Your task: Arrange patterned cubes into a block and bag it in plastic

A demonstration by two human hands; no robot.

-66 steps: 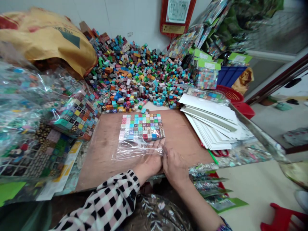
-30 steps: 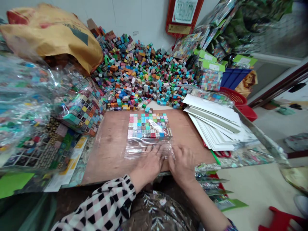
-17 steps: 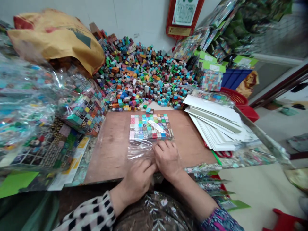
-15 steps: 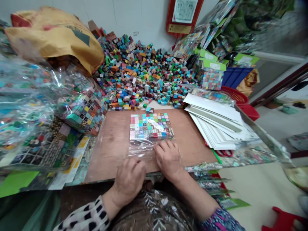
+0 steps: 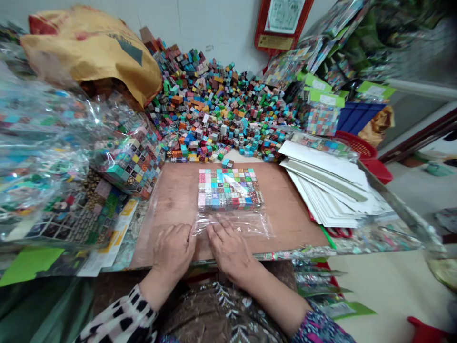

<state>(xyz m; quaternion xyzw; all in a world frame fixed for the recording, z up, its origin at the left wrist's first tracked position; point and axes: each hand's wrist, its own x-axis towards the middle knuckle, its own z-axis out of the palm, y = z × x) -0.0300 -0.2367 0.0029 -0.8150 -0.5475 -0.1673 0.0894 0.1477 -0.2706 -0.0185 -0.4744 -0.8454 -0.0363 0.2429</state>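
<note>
On the brown board (image 5: 285, 209) lies a flat slab of small multicoloured cubes (image 5: 228, 188) inside a clear plastic bag (image 5: 252, 225). The bag's loose end points towards me and lies flat and creased. My right hand (image 5: 230, 247) rests on the left part of that loose end, fingers stretched out and close together. At the bag's near left corner is my left hand (image 5: 172, 250), its fingers bent and closed, the thumb side against the film. Its fingertips are partly hidden.
A big heap of loose cubes (image 5: 221, 109) lies against the wall. Bagged cube blocks (image 5: 132, 162) crowd the left, below a yellow sack (image 5: 96, 52). White cards (image 5: 321, 190) lie stacked at right, beside red-handled scissors (image 5: 339, 232). Packs with green tops (image 5: 323, 105) stand behind.
My left hand has moved left and forward to the bag's corner. My right hand has slid left along the loose end, uncovering its right part. The view has shifted slightly.
</note>
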